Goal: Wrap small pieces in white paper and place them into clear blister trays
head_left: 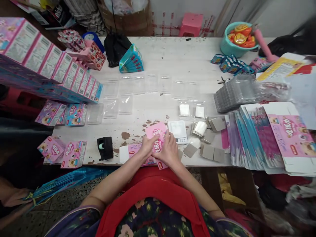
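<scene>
Both hands, left [147,144] and right [169,148], half-closed, pinching pink printed carton [158,135], thin smooth cardboard; carton lying between fingers, above flattened box [134,149] on counter [153,113]. White square scale [177,130] sitting just beside right hand.

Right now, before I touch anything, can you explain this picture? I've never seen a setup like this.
There is no machine here: the picture comes from a camera worn on a person's head, looking forward and down past a red apron. The bare left hand and bare right hand both hold a piece of pink printed cardboard. On the worn white table, a black tape dispenser sits to the left and a white digital scale just beyond the right hand. Clear plastic trays lie farther back, and flat, colourful printed cartons are piled on the right.
</scene>
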{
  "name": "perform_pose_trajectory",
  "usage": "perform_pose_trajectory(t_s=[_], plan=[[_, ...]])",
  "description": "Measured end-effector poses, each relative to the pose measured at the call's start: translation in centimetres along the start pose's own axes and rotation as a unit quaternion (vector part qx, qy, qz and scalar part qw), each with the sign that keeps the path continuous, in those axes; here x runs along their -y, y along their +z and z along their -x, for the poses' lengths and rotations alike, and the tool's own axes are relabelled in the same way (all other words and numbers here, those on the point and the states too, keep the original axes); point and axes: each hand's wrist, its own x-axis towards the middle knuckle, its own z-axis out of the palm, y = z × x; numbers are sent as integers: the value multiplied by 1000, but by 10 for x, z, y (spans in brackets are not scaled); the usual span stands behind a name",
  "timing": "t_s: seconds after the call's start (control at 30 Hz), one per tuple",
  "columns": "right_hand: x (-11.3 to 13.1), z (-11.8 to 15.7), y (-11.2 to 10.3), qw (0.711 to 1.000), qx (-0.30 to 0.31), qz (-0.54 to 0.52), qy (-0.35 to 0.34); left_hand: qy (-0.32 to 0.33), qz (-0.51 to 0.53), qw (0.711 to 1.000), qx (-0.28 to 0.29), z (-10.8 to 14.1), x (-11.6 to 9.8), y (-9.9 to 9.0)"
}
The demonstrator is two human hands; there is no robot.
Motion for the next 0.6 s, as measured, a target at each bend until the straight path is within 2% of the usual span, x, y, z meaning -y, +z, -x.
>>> perform_pose_trajectory(t_s=[0.1,0.17,0.2,0.27,0.33,0.4,0.5,0.6], plan=[[-35,7,-28,994,-63,-80,51,-4,-77,989,123,-13,6,47],[-67,19,-53,974,-78,-198,73,29,-173,973,148,-44,8,82],[-83,28,-64,957,-71,-269,79,63,-234,962,130,-66,10,101],[-116,51,-79,905,-48,-408,106,154,-359,920,33,-114,17,143],[-147,76,-83,847,-23,-510,150,127,-459,879,-23,-159,29,183],[-172,96,-79,807,-38,-563,177,84,-528,844,-46,-193,43,212],[-193,109,-67,765,-76,-609,195,59,-597,798,-65,-219,56,229],[-193,103,-58,706,-53,-677,202,47,-651,753,-86,-224,55,220]])
